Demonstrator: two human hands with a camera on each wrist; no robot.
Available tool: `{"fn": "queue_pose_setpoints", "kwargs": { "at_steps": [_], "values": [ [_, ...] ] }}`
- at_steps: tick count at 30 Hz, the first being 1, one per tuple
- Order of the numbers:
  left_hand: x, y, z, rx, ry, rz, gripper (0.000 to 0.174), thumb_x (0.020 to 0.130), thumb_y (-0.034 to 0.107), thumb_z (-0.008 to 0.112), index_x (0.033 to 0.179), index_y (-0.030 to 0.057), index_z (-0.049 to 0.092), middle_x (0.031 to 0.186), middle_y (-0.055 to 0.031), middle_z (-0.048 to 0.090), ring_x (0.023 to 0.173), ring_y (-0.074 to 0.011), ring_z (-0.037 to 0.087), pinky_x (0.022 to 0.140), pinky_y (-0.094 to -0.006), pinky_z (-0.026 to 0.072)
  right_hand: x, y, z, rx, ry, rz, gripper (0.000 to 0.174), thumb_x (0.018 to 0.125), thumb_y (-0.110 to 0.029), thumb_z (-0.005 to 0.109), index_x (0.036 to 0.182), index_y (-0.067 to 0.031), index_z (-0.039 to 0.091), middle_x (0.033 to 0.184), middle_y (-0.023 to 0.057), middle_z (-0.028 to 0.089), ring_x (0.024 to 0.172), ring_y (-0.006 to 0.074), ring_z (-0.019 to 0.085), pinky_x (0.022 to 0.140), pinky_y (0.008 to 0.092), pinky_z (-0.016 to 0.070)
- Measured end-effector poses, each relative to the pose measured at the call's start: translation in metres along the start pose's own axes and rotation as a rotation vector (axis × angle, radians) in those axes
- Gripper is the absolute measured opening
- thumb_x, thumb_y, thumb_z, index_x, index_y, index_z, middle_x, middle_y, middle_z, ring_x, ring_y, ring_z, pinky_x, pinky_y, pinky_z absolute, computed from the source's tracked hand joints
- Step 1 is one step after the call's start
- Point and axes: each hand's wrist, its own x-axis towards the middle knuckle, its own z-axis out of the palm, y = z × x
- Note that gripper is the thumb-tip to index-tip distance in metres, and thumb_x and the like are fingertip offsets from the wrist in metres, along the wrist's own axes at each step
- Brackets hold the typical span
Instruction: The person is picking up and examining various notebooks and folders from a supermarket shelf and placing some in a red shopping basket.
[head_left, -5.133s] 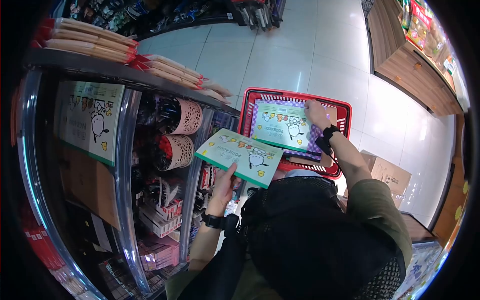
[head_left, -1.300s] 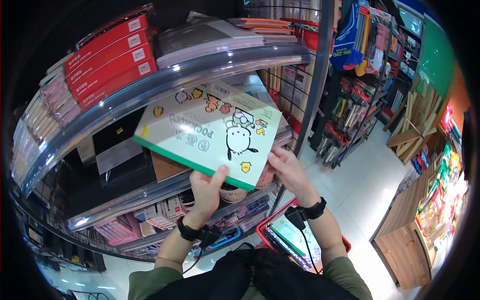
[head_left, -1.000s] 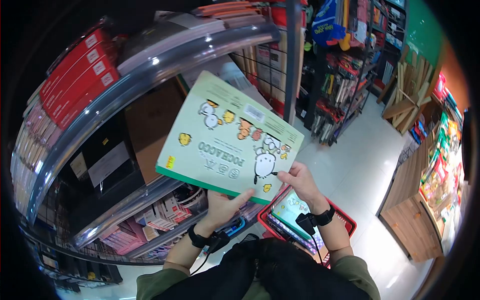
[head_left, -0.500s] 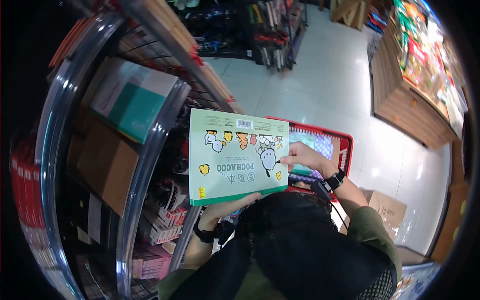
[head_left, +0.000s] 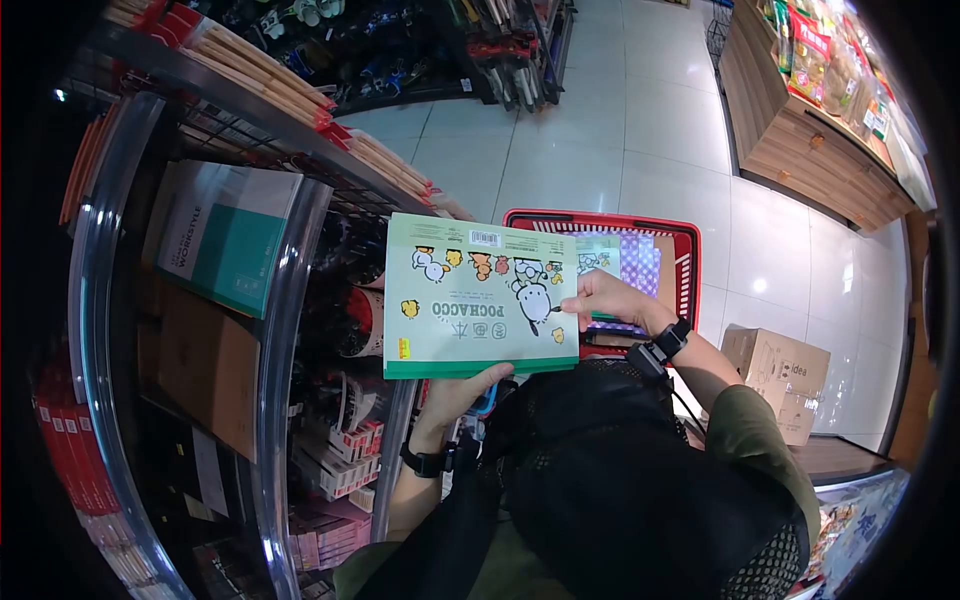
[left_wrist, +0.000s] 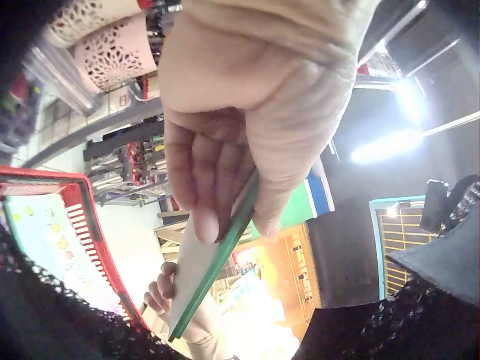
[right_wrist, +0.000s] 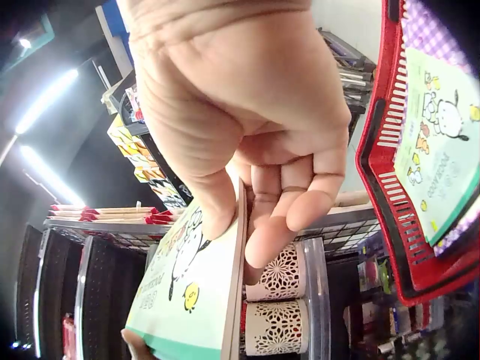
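Observation:
Both hands hold a pale green Pochacco drawing pad in front of the body, its print upside down in the head view. Along its green spine edge, my left hand grips with the thumb on top and fingers underneath, as the left wrist view shows. My right hand pinches the opposite side edge, thumb on the cover and fingers curled below. The pad's edge looks layered in the right wrist view. Another Pochacco pad lies in the red basket on top of purple checked items, partly covered by the held pad in the head view.
Shelves to the left hold a white-and-green Workstyle notebook, a brown board, red boxes and lacy pink pots. A cardboard box stands on the tiled floor at the right, below a wooden display cabinet.
Earlier, the left hand held a pad while the right reached into the basket. Both hands then held a pad before the shelf and swung right. The shelf's Pochacco pad is gone, exposing the Workstyle notebook.

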Motion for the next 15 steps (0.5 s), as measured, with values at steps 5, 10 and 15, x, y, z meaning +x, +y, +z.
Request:
{"fn": "queue_pose_setpoints", "kwargs": {
  "at_steps": [5, 10, 15],
  "values": [
    [-0.004, -0.008, 0.004, -0.057, 0.042, -0.064, 0.035, 0.078, 0.009, 0.07, 0.107, -0.0045, 0.058, 0.103, -0.0108, 0.062, 0.092, -0.0181, 0.058, 0.083, -0.0292, 0.046, 0.005, 0.006, -0.003, -0.06, -0.022, 0.036, 0.02, 0.085, -0.017, 0.062, 0.088, 0.0035, 0.062, 0.073, 0.0061, 0.062, 0.056, 0.0102, 0.059, 0.052, 0.022, 0.0472],
    [-0.01, -0.019, -0.003, -0.139, 0.075, -0.198, 0.037, 0.078, 0.01, 0.07, 0.11, -0.0036, 0.057, 0.104, -0.0095, 0.062, 0.093, -0.0158, 0.057, 0.083, -0.0282, 0.0455, 0.013, 0.037, -0.029, -0.054, 0.158, 0.019, 0.02, 0.085, -0.018, 0.062, 0.09, 0.0021, 0.062, 0.073, 0.0056, 0.063, 0.057, 0.0103, 0.058, 0.051, 0.022, 0.0471],
    [-0.017, -0.032, -0.004, -0.182, 0.267, -0.272, 0.032, 0.08, 0.009, 0.068, 0.107, -0.0038, 0.058, 0.101, -0.0092, 0.062, 0.089, -0.0145, 0.058, 0.079, -0.0267, 0.0471, 0.008, 0.1, -0.09, -0.049, 0.293, 0.138, 0.023, 0.085, -0.017, 0.062, 0.094, 0.0036, 0.062, 0.072, 0.006, 0.062, 0.057, 0.0106, 0.058, 0.048, 0.0225, 0.0464]
  ]
}}
